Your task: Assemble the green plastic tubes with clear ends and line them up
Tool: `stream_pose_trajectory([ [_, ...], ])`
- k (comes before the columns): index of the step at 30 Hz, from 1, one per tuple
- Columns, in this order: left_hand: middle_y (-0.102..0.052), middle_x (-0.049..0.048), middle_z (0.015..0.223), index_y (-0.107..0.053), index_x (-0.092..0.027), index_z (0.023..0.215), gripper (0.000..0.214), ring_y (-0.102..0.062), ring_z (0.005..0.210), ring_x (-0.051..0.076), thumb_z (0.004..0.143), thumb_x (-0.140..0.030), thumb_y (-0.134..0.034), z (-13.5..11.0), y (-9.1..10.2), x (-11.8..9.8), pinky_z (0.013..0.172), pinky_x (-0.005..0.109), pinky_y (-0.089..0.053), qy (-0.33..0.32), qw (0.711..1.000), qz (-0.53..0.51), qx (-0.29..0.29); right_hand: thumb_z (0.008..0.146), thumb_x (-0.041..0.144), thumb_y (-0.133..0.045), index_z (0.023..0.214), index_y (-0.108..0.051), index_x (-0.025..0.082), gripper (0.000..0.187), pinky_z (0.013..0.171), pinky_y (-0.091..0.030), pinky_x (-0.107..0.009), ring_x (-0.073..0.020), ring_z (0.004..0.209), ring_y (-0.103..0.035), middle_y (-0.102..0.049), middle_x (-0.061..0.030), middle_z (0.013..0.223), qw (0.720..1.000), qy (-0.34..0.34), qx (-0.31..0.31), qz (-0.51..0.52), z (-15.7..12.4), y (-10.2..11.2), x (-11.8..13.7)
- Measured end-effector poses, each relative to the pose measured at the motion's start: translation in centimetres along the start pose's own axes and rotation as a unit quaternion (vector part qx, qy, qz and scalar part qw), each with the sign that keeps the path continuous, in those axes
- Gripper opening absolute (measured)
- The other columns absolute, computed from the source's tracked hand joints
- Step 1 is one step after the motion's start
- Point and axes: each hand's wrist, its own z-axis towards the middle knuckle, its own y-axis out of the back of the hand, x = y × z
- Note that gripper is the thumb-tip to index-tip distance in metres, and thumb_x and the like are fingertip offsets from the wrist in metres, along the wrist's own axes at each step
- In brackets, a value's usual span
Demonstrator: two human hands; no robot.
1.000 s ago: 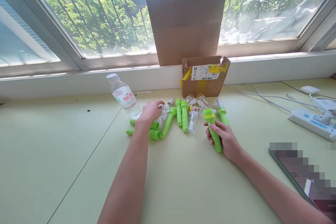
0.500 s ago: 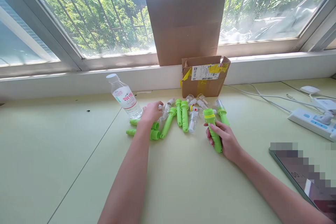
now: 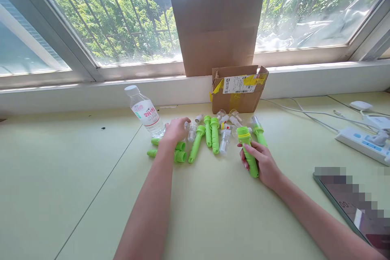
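Note:
My right hand [image 3: 258, 160] is wrapped around a green plastic handle [image 3: 250, 158], held tilted with its threaded end up and a yellow ring under the thread. My left hand [image 3: 176, 130] reaches in beside the water bottle [image 3: 146, 113], fingers curled at a clear plastic cap [image 3: 185, 131]; the fingertips are partly hidden. Another clear cap [image 3: 192, 132] is just to its right. Two green handles [image 3: 180, 157] lie partly under my left wrist. More green handles [image 3: 215, 136] lie in the middle, among clear caps [image 3: 224, 141] and small white pieces [image 3: 224, 118].
An open cardboard box [image 3: 237, 93] stands behind the parts, against the sill. To the right are a power strip [image 3: 362, 144] with white cables and a phone [image 3: 338, 199]. Another green handle [image 3: 260, 135], with a clear top, lies behind my right hand.
A clear cap and a small white piece by my left fingers have separated, and the green handle beside them has shifted slightly right. My right hand keeps its hold on its handle.

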Motion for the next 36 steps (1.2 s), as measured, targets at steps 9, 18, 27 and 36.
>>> stream_pose_trajectory([
  [9,-0.062,0.0056,0.116,-0.058,-0.027,0.12,0.049,-0.057,0.104,0.023,0.071,-0.019,-0.052,-1.4,2.8,-1.0,0.084,0.03,-0.043,-0.007,0.998,-0.054,-0.04,0.082,0.045,-0.06,0.095,-0.059,0.018,0.031,0.043,-0.038,-0.023,-0.0104,0.047,-0.046,-0.056,0.0003,0.064,1.0,-0.005,-0.003,0.003,0.1,-0.1,0.0],
  [18,-0.065,0.0009,0.11,-0.059,-0.033,0.121,0.055,-0.06,0.083,0.016,0.074,-0.01,-0.042,-3.3,4.5,-4.6,0.06,0.022,-0.043,-0.136,0.98,-0.147,-0.006,0.082,0.046,-0.06,0.096,-0.059,0.018,0.032,0.042,-0.037,-0.023,-0.0104,0.047,-0.046,-0.056,0.0004,0.063,1.0,-0.007,-0.004,-0.01,-0.1,-0.2,0.3],
  [27,-0.069,0.0004,0.089,-0.071,-0.025,0.094,0.041,-0.058,0.073,0.015,0.069,-0.008,-0.043,-4.9,4.5,-8.6,0.058,0.024,-0.04,-0.257,0.957,-0.132,0.036,0.083,0.047,-0.059,0.093,-0.059,0.019,0.03,0.043,-0.037,-0.024,-0.0111,0.047,-0.046,-0.056,0.0007,0.063,0.999,0.009,0.006,-0.033,0.0,-0.2,0.0],
  [36,-0.062,0.0028,0.083,-0.055,-0.02,0.083,0.026,-0.055,0.076,0.017,0.081,-0.011,-0.031,-5.1,4.1,-10.6,0.067,0.028,-0.04,-0.241,0.959,-0.143,-0.03,0.082,0.052,-0.057,0.093,-0.057,0.02,0.034,0.042,-0.038,-0.026,-0.0118,0.046,-0.046,-0.054,0.0019,0.063,0.994,0.033,0.038,-0.092,-0.2,-0.6,0.0],
])
